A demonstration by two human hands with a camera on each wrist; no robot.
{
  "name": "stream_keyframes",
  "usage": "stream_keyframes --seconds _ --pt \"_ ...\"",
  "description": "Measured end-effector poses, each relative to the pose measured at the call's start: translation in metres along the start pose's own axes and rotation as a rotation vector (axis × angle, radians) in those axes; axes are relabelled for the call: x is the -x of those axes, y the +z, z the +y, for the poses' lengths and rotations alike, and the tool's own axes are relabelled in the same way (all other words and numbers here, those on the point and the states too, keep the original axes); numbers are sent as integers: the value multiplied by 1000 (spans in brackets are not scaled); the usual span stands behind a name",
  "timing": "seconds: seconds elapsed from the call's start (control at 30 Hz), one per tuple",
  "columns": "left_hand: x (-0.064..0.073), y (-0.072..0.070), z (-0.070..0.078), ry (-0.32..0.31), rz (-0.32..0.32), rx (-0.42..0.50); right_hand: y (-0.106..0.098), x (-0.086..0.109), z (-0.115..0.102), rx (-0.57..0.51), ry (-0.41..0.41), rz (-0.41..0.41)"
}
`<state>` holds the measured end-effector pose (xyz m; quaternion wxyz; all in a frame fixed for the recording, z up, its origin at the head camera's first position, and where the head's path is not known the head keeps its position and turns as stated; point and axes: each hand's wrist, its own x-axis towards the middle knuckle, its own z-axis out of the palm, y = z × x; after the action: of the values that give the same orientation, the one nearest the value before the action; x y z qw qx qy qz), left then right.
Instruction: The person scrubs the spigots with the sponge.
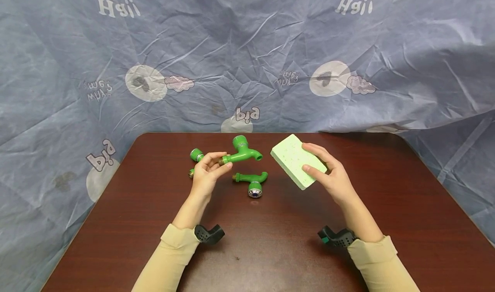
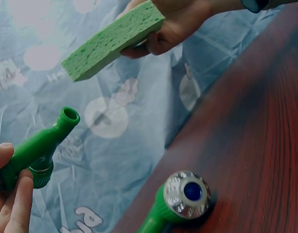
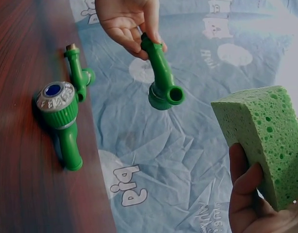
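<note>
Raised over the table, my left hand (image 1: 206, 171) pinches a green tap (image 1: 243, 154) by its threaded inlet end, with the spout pointing right. In the right wrist view that tap (image 3: 161, 73) shows its open spout mouth. My right hand (image 1: 332, 174) grips a light green sponge (image 1: 295, 161) by one end, thumb on the near face, a short gap from the spout. The sponge's pores show clearly in the right wrist view. Below the held tap, a second green tap (image 1: 253, 178) lies on the table, its silver and blue knob cap facing me.
Another green tap (image 1: 196, 154) lies behind my left hand, partly hidden by it. The dark red-brown table (image 1: 290, 249) ends at a back edge against a wrinkled blue printed cloth (image 1: 247, 60). Black camera mounts sit on both wrists.
</note>
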<state>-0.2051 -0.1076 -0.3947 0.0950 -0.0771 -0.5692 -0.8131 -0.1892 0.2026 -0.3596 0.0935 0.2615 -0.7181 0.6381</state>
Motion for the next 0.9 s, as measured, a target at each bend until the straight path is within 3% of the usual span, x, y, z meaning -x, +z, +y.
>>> stream_keyframes --seconds 0.4,0.9 --pt "-8 -15 -21 -94 95 -7 -4 -1 8 -16 43 36" --pt "-15 -35 -54 -212 187 -161 -7 -1 8 12 69 29"
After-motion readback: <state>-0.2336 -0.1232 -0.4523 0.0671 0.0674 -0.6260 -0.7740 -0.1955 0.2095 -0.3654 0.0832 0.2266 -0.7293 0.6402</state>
